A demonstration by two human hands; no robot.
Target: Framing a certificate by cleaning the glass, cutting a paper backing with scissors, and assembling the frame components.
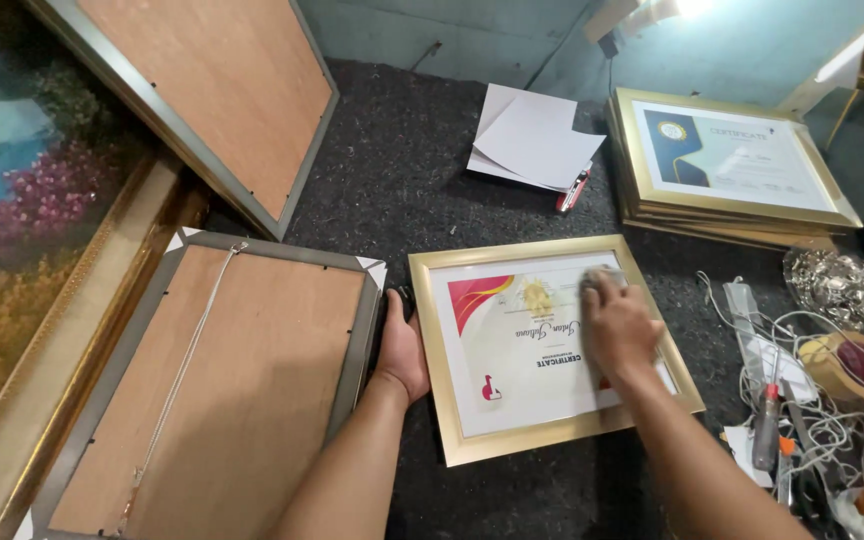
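The gold-framed certificate (pixel 542 345) lay flat on the dark worktop (pixel 402 170). The left hand (pixel 402 350) gripped its left edge. The right hand (pixel 617 320) pressed a small grey cloth (pixel 600 280) against the glass, fingers closed over it.

We saw the scene lit from a bright lamp (pixel 687 8) at the top edge, right of centre, which burned out to white and cast a pale wash down the wall (pixel 752 50) behind. The dark bench (pixel 402 170) soaked up light and stayed dim. Soft shadows fell under the white papers (pixel 532 140). The glass of the gold frame (pixel 552 345) showed little glare. Edges bowed outward with wide-angle distortion, and the painting (pixel 22 200) at left looked soft.
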